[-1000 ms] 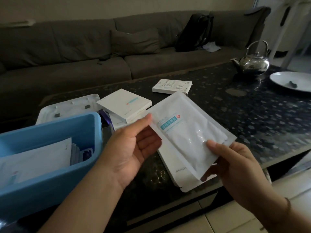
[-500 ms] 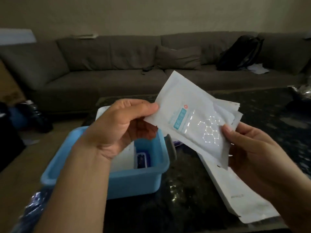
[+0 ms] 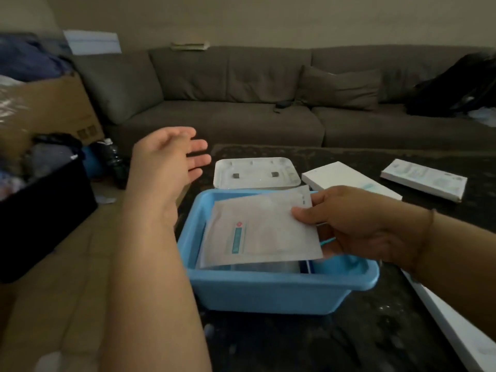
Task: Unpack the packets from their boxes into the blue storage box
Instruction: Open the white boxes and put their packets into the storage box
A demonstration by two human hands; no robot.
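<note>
1. Flat white packet [image 3: 257, 232], centre of frame, held low over the blue storage box [image 3: 268, 291] and partly inside its rim; other packets already lying beneath.
2. Probably very light, thin and floppy, with a smooth, likely slippery foil face; best pinched at an edge or corner, not the middle.
3. Right hand [image 3: 357, 224] pinching the packet's right edge, thumb on top, fingers under.
4. Left hand [image 3: 171, 157], upper left of centre, spread wide, holding nothing, well apart from the packet.
5. White lid [image 3: 256, 173] on the bench [image 3: 349, 339] behind the storage box; two boxes [image 3: 349, 181] at right.
6. Compared with half a second ago: left hand no longer on the packet, packet lowered from chest height to the storage box.
</note>
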